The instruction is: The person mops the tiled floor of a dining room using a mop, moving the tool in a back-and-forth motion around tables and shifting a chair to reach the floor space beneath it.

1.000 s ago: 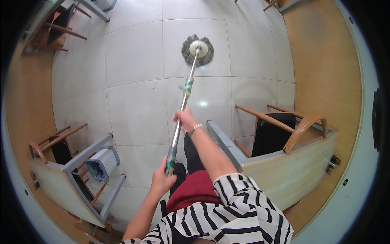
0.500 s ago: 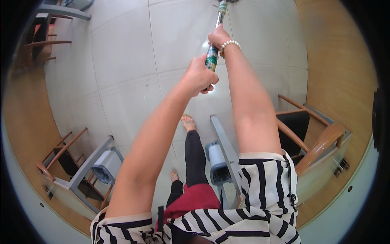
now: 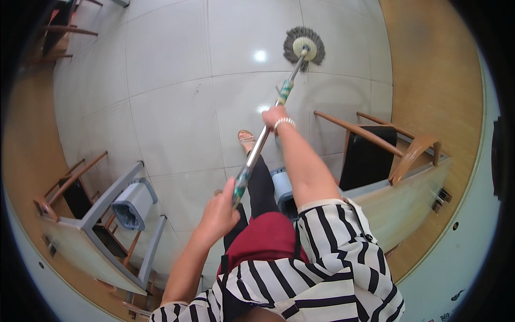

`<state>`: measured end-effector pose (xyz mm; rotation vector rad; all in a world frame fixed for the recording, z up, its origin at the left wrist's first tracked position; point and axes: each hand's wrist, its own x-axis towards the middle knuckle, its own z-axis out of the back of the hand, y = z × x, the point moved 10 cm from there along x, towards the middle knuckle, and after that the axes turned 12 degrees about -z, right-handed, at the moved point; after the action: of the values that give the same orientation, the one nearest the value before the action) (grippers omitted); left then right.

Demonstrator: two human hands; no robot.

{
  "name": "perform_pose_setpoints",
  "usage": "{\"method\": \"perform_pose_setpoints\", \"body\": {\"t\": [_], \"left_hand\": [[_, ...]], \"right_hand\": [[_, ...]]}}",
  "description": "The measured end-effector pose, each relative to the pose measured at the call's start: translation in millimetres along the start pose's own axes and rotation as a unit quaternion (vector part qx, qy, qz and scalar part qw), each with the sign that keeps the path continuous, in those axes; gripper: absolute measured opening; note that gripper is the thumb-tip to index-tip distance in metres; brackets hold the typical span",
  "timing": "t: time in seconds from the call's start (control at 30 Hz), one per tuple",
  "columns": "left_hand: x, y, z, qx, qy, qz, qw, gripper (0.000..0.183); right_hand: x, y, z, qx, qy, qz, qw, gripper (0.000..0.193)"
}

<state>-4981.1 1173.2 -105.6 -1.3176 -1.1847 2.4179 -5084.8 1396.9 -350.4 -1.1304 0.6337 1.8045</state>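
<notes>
A mop (image 3: 258, 147) with a metal pole runs from near my waist up to its round grey string head, which lies on the tiled floor at the far middle right. Green and clear tape wraps parts of the pole. My left hand (image 3: 219, 213) is closed round the near end of the pole, close to my body. Farther up, my right hand (image 3: 276, 116), with a white bead bracelet at the wrist, grips the pole just below the upper taped stretch. The mop's cream disc shows in the middle of the strings.
On the right stand a table (image 3: 410, 209) and a wooden chair with a black seat (image 3: 370, 155). On the left are another table (image 3: 99, 252) and a blue-grey bin (image 3: 134, 204). A second bin (image 3: 281, 185) is beside my leg. Wooden panels line both sides.
Both hands have drawn back toward my body, the left one most, and now sit farther apart on the pole. The mop head has come fully into view.
</notes>
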Motion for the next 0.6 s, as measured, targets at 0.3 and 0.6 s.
{"method": "perform_pose_setpoints", "body": {"t": [0.3,0.6], "left_hand": [[-369,161,-70,0.08,-0.039,0.135,0.987,0.071],[-463,245,-183,0.002,-0.14,0.16,0.977,0.067]], "right_hand": [[-267,-165,-315,0.19,0.209,0.006,0.959,0.03],[-279,-278,-438,0.272,0.317,-0.191,0.888,0.014]]}}
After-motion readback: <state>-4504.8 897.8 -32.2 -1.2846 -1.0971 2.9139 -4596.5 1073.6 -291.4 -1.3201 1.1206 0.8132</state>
